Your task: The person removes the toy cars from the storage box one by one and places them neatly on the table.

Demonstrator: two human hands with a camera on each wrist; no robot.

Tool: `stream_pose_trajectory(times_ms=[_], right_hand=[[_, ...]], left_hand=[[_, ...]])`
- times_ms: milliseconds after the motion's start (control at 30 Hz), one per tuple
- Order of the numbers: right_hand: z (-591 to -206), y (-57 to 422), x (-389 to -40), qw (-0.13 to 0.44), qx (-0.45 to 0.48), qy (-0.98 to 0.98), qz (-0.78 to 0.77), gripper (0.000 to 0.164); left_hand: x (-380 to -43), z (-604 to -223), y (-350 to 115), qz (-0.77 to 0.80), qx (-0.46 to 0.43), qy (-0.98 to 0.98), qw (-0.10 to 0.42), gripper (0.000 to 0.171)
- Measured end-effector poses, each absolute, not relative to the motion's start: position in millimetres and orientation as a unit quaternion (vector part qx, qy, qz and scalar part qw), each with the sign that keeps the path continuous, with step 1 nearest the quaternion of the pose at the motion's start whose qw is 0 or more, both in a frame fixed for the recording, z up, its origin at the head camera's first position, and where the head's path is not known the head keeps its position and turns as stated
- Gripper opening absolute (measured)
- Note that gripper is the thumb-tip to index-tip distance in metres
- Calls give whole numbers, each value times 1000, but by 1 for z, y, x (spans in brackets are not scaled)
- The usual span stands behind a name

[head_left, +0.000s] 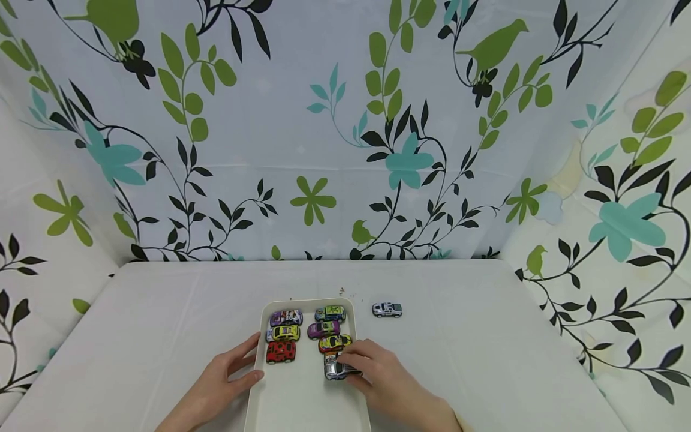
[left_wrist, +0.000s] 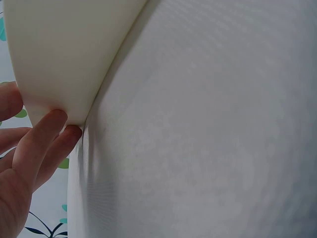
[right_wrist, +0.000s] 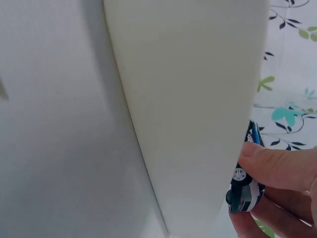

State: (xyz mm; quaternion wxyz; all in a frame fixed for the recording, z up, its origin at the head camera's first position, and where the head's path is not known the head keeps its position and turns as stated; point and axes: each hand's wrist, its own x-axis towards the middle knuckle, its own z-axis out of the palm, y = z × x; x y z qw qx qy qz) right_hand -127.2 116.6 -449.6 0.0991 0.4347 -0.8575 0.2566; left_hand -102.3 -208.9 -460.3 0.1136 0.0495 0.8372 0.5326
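A cream rectangular tray holds several small toy cars. My left hand rests at the tray's left side; in the left wrist view, its fingertips touch the outer wall. My right hand pinches a silver toy car between thumb and fingers, inside the tray by the right rim; the fingers hide part of it. Right behind that car is a yellow-and-red car, then a purple car and a green-and-blue car.
Along the tray's left side stand a purple patterned car, a yellow car and a red car with black spots. A silver-white car stands on the white table, right of the tray. Leaf-patterned cloth surrounds the table.
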Motion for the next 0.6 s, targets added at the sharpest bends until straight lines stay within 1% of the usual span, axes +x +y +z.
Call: stream_pose_trajectory(times_ms=[100,167,433,533,600], right_hand=[[-450,120,-130,135,440,-849,258,32],[-450,123,-133,149,441,-846,261,34],[-449,136,-141,143,410,-851,297,36],[-449,141,-146,155,396,-852,306,37],[-449,145,-149,172,385,-855,303,38]], left_hand=[[-102,-461,-209,533,44,837,116,78],[-103,-461,-208,530,38,839,116,78],[-103,-461,-207,532,19,838,119,77],[-102,-460,-207,534,23,836,120,77],[-101,-460,-207,536,24,836,120,77]])
